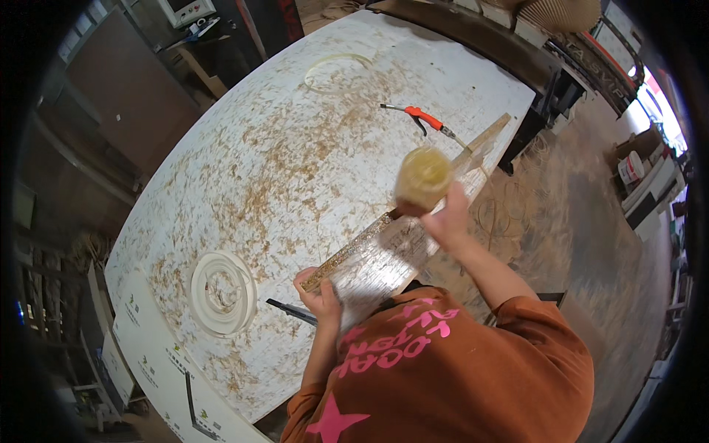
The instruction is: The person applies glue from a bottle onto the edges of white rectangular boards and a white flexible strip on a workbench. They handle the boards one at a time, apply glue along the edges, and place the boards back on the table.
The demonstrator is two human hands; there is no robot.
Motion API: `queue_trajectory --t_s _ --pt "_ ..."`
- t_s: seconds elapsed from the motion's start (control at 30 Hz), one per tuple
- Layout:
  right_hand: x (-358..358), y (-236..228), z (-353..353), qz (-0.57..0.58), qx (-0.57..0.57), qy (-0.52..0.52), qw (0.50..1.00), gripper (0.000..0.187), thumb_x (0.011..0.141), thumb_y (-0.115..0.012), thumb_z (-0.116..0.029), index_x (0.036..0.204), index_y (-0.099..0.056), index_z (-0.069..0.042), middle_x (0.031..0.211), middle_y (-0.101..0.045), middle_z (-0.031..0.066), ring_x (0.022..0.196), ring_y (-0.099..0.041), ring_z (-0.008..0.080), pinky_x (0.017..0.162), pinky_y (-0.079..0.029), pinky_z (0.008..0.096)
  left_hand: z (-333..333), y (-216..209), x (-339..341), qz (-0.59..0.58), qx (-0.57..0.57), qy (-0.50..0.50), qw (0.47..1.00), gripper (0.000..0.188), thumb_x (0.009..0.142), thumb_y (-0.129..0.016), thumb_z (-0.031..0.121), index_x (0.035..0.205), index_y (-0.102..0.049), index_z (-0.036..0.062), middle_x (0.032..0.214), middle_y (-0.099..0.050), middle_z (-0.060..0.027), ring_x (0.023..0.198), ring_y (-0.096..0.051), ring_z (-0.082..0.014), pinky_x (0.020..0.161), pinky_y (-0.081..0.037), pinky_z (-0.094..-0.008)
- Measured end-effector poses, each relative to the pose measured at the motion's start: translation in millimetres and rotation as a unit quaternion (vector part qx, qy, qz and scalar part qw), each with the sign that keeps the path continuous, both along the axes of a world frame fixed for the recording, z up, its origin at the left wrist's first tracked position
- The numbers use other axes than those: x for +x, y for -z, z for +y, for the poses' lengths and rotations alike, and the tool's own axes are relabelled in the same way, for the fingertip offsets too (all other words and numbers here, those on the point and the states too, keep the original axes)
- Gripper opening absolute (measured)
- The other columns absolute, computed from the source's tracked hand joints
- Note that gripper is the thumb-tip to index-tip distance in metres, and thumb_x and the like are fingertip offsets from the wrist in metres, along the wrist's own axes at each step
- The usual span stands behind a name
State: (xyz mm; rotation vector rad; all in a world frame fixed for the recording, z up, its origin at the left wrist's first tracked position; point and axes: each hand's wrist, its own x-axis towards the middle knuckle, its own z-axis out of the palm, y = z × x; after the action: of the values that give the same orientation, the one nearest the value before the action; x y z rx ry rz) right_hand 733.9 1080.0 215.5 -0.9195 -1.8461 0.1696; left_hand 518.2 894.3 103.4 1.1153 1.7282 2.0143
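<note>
Brown shirt cloth (480,376) was closest, by the near edge of the table (473,63). Toward the table's left edge lay a white coil (198,295), then a black tool (292,311). The left hand (323,301) squeezed one end of a board (380,264) along the near edge. Next came a blurry yellow thing (424,173), a red air gun (425,117) beyond it, and the right hand (448,218), apart from the left, gripping the yellow thing.

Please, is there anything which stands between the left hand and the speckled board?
Nothing visible does: the left hand grasps the board directly at one end. The black strip lies beside that hand, not between.
</note>
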Motion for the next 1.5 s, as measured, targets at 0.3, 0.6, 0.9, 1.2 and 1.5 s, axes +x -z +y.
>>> queue_trajectory --t_s 0.3,0.6,0.9,1.2,1.5 --pt "24 -8 37 -0.045 -0.039 0.172 0.983 0.054 0.06 -0.083 -0.028 0.102 -0.056 -0.008 0.084 -0.063 0.0089 0.075 -0.056 0.0313 0.073 -0.042 0.0404 2 0 2 -0.014 -0.001 -0.013 1.0 0.028 0.086 -0.058 0.013 0.104 -0.042 0.0 0.101 -0.05 -0.0139 0.092 -0.05 -0.02 0.085 -0.042 -0.0331" --pt "23 -4 36 0.124 -0.064 0.16 0.977 0.052 0.061 -0.082 -0.028 0.101 -0.056 -0.006 0.082 -0.064 0.0119 0.073 -0.06 0.0295 0.066 -0.047 0.0388 0 6 -2 0.001 -0.007 -0.008 1.0 0.032 0.086 -0.06 0.016 0.107 -0.042 0.0002 0.103 -0.05 -0.0134 0.092 -0.05 -0.0192 0.084 -0.043 -0.032" --pt "33 -9 52 0.054 -0.044 0.165 0.984 0.054 0.063 -0.082 -0.034 0.102 -0.058 -0.006 0.084 -0.065 0.0126 0.07 -0.062 0.0284 0.065 -0.048 0.0396 -3 -2 3 -0.086 -0.038 -0.006 0.996 0.028 0.084 -0.057 0.009 0.106 -0.042 0.0008 0.101 -0.05 -0.0124 0.091 -0.05 -0.0194 0.085 -0.042 -0.032" --pt "22 -3 45 -0.009 -0.019 0.127 0.992 0.053 0.065 -0.081 -0.036 0.1 -0.055 -0.008 0.076 -0.061 0.0111 0.07 -0.057 0.0262 0.07 -0.043 0.0389 -2 5 2 -0.001 -0.011 -0.013 1.0 0.026 0.084 -0.055 0.007 0.105 -0.042 0.0011 0.102 -0.049 -0.0133 0.094 -0.049 -0.0199 0.086 -0.041 -0.0323" --pt "-7 5 9 -0.037 -0.071 0.003 0.997 0.043 0.064 -0.077 -0.025 0.097 -0.056 -0.008 0.09 -0.059 0.0107 0.08 -0.051 0.0294 0.075 -0.038 0.0409 -3 -2 6 -0.022 -0.004 0.002 1.0 0.026 0.084 -0.057 0.011 0.103 -0.042 0.0017 0.102 -0.049 -0.0138 0.094 -0.049 -0.0191 0.083 -0.044 -0.0319"
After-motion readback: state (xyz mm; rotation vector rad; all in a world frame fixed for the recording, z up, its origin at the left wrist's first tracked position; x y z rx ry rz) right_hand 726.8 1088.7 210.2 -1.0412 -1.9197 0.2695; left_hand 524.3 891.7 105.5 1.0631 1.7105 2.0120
